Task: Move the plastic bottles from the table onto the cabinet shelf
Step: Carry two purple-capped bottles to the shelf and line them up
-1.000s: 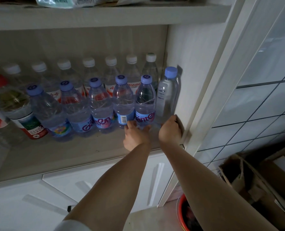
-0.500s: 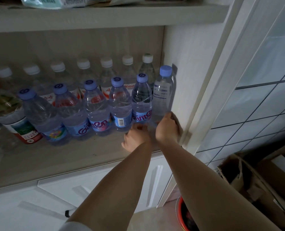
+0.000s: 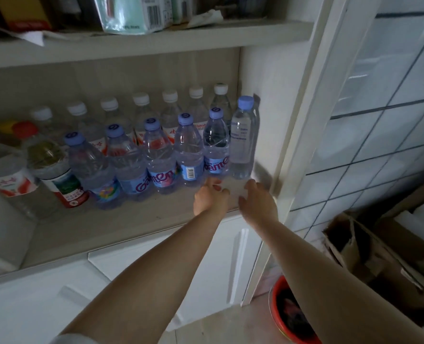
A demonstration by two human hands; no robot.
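Two rows of plastic water bottles stand on the cabinet shelf (image 3: 131, 227). The front row has blue caps; its rightmost bottle (image 3: 242, 140) is taller and clear and stands against the cabinet's right wall, with a labelled bottle (image 3: 216, 142) beside it. White-capped bottles (image 3: 170, 110) fill the back row. My left hand (image 3: 209, 197) hovers just in front of the labelled bottle, fingers loosely curled and holding nothing. My right hand (image 3: 258, 202) sits just below the tall clear bottle, fingers relaxed, apart from it.
A red-labelled bottle (image 3: 59, 175) and other containers stand at the shelf's left. Boxes and packets (image 3: 131, 13) lie on the upper shelf. White cabinet doors (image 3: 206, 264) are below. A cardboard box (image 3: 379, 256) and a red basin (image 3: 288, 321) sit on the floor at right.
Both hands have let go of the two rightmost front bottles and drawn back toward the shelf's front edge. The bottles stay standing.
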